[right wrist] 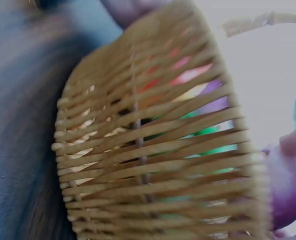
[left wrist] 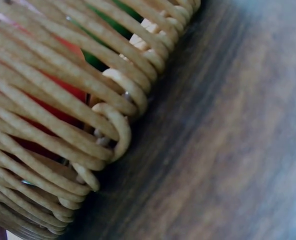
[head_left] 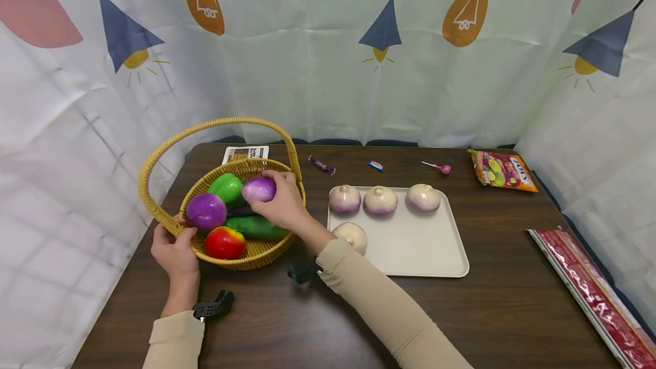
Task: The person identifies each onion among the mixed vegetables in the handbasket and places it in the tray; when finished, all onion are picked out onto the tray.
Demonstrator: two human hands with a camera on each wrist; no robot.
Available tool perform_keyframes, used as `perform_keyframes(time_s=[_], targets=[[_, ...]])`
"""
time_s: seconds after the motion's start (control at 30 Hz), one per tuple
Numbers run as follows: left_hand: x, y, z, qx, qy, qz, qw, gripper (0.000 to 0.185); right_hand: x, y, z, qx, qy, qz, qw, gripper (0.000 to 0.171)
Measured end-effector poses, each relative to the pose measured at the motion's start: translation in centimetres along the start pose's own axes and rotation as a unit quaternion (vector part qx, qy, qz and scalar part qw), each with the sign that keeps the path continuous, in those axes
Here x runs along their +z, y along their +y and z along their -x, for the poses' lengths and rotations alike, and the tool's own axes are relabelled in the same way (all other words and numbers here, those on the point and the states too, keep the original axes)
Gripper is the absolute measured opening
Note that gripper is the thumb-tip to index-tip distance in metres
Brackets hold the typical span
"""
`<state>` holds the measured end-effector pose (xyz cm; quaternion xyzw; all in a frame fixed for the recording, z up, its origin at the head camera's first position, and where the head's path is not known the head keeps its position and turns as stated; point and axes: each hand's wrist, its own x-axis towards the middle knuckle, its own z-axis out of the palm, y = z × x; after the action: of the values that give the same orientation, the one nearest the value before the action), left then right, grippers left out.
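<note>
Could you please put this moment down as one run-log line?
Left hand: grips yellow woven basket | Right hand: holds round purple vegetable above basket | White rectangular tray: carries four round cream-and-purple bulbs

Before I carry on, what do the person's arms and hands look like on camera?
Both arms wear long beige sleeves, the left sleeve and the right sleeve, ending in plain cuffs. The left hand and right hand wear no gloves. A small black device sits at each wrist, left and right; the left one shows tiny holes.
</note>
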<state>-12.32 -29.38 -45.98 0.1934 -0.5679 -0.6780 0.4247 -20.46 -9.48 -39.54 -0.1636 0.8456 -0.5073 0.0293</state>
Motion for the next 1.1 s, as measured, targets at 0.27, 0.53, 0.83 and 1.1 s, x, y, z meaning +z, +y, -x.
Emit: perform_keyframes(time_s=[0.27,0.53,0.83,1.1], targets=[[-0.1,0.2,0.0,-0.010,-0.007,-0.004,0.9999,0.022,-4.9,0.3,4.4,-0.075,-0.035,-0.095,0.992,0.059],[-0.2,-0.3,0.0,-0.012,-0.006,0.006,0.9999,0.023,-9.3,3.8,7.9,-0.106,0.000,-0.182,0.978,0.064],[-0.3,-0.2,0.0,-0.013,-0.003,-0.004,0.9999,0.023,-13.7,9.5,10.2,-0.095,0.121,-0.191,0.969,0.048],[-0.2,-0.3,-0.1,-0.013,0.000,-0.009,0.9999,0.024,-16.8,13.2,12.9,-0.028,0.150,-0.142,0.978,0.063]])
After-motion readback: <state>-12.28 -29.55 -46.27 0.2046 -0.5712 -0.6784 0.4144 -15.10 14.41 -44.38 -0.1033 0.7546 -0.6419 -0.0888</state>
